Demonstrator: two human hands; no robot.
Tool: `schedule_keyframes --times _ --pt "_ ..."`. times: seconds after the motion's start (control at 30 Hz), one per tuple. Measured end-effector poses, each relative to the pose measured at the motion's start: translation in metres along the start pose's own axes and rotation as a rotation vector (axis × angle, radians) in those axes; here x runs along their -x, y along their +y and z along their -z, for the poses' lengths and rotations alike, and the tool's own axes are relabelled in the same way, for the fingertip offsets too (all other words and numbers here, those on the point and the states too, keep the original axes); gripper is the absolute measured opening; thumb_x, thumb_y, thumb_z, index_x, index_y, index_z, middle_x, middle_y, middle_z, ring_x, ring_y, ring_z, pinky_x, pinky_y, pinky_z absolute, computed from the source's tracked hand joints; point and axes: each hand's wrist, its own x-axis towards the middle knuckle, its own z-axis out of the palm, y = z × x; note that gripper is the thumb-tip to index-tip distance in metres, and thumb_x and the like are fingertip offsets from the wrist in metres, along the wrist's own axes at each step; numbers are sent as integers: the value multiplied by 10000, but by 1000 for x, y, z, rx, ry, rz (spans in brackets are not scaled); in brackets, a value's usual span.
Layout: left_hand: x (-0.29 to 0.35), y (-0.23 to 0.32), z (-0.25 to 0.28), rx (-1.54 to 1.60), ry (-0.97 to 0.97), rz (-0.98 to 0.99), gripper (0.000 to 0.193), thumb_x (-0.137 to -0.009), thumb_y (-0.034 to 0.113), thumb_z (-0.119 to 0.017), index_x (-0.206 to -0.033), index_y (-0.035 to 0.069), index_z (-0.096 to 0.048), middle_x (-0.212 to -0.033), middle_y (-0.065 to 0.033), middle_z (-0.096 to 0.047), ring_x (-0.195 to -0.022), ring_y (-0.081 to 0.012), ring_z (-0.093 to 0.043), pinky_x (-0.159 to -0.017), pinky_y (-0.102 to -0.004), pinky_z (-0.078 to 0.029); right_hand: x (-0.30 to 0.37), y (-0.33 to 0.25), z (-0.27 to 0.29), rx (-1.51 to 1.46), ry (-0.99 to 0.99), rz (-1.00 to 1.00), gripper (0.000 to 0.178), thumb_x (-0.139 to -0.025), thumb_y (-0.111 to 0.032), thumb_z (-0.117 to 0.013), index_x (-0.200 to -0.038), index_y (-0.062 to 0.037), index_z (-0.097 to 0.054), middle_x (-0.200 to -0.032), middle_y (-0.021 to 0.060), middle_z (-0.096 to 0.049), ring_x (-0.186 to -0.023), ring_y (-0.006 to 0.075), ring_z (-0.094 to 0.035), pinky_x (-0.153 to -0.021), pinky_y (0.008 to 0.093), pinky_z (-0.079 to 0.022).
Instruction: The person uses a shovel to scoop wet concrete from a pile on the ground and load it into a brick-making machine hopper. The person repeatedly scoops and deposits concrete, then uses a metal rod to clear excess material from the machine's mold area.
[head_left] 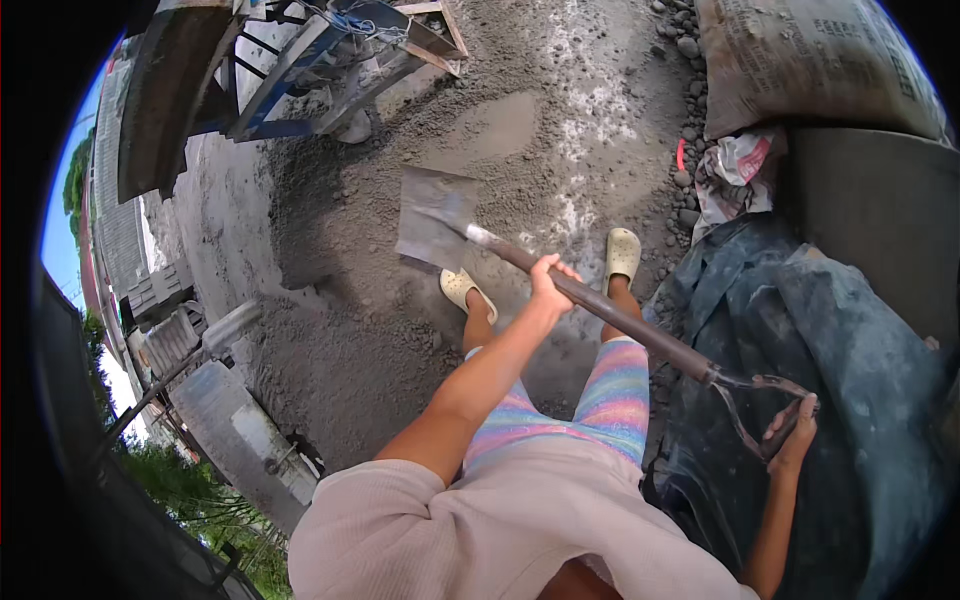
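A shovel (640, 330) with a brown shaft, a flat square grey blade and a D-shaped end lies slantwise across the front of my body. Midway along its shaft my left hand (550, 284) is closed around it. My right hand (795, 432) grips the D-shaped end, over a dark tarp. The shovel's blade (436, 218) is at the far left end, in front of my left shoe, over loose grey sand (350, 215). No load of sand shows on the blade. Whether its edge touches the ground is hard to tell.
My cream clogs (622, 258) stand on gritty ground with white powder streaks. A dark blue-grey tarp (850, 320), a full sack (810, 60) and a crumpled bag (738, 175) lie to the right. A blue metal frame (280, 90) stands far left; a grey slab-like object (235, 430) is nearer.
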Motion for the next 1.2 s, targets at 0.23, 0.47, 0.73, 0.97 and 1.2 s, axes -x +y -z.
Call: schedule_keyframes --times 0.23,0.47,0.73,0.97,1.2 --pt "-132 -166 -90 71 -90 458 181 -665 211 -610 -632 159 -440 -583 33 -463 -528 -145 -480 -551 -354 -416 0 -78 -14 203 453 42 426 -788 -527 -524 -620 -155 -400 -456 -11 -361 -326 89 -355 -305 203 -289" --pt "-191 -86 -83 302 -282 386 190 -654 198 -590 -588 133 -424 -537 -7 -449 -496 -179 -467 -548 -354 -412 -77 -74 -118 405 633 234 416 -785 -551 -505 -622 -177 -421 -458 -48 -333 -316 56 -306 -304 185 -266" --pt "-264 291 73 166 -66 -40 195 -681 172 -561 -569 120 -410 -507 -14 -448 -478 -166 -452 -522 -335 -406 -72 122 -385 187 -88 31 444 -780 -524 -526 -665 -101 -450 -487 30 -427 -369 133 -433 -351 227 -358" --pt "-184 311 181 -18 31 -89 181 -655 167 -595 -589 129 -431 -542 4 -443 -503 -165 -448 -529 -333 -405 53 230 -350 35 12 -41 448 -795 -509 -498 -641 -94 -425 -458 55 -420 -341 151 -423 -329 245 -361" --pt "3 308 233 5 -19 -65 155 -625 172 -549 -553 137 -416 -508 8 -430 -469 -158 -437 -505 -306 -390 224 198 -268 -37 11 -14 411 -814 -436 -505 -714 -39 -464 -458 67 -423 -334 149 -410 -302 255 -355"
